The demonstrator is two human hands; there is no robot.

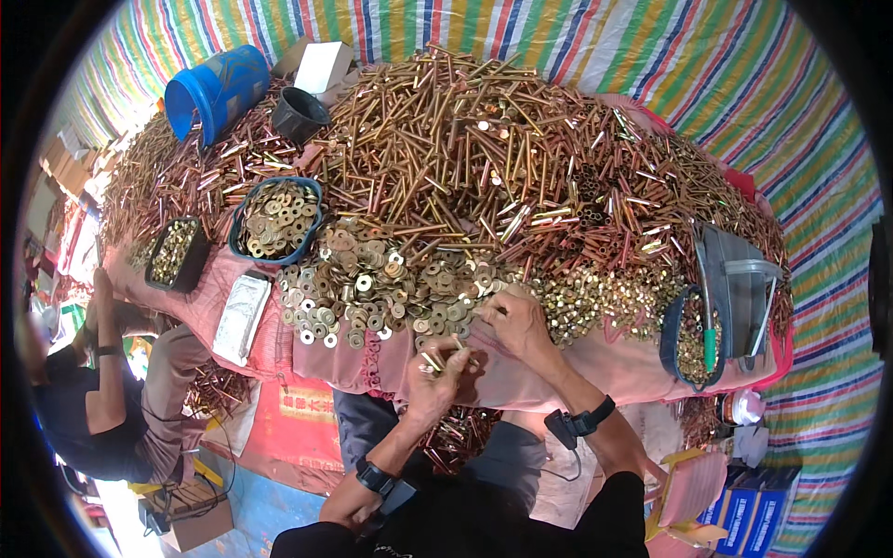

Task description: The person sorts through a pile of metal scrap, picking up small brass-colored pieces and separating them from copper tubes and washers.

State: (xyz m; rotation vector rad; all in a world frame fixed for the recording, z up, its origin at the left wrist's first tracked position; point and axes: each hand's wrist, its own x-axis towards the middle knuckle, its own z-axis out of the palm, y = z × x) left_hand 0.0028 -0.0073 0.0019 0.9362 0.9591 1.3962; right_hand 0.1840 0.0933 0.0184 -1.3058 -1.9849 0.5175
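Observation:
My left hand [434, 383] is closed around a few short brass-coloured metal rods [431, 362], whose ends show between the fingers, just off the near edge of the cloth-covered table. To its right and a little farther off, my right hand [519, 323] has its fingers pinched together where the washers meet the nuts; whatever they hold is too small to make out. Loose flat washers [363, 284] spread to the left of that hand. On its right lies a heap of small shiny nuts [605, 299]. A large mound of metal rods and tubes [465, 139] rises behind both.
A blue basin of washers [276, 219], a black tray of nuts [177, 253] and a silver packet [242, 318] stand left. Rightward is a dark container of small parts [690, 337]. A blue bucket [219, 93] lies at the back. Another person [112, 400] sits at left.

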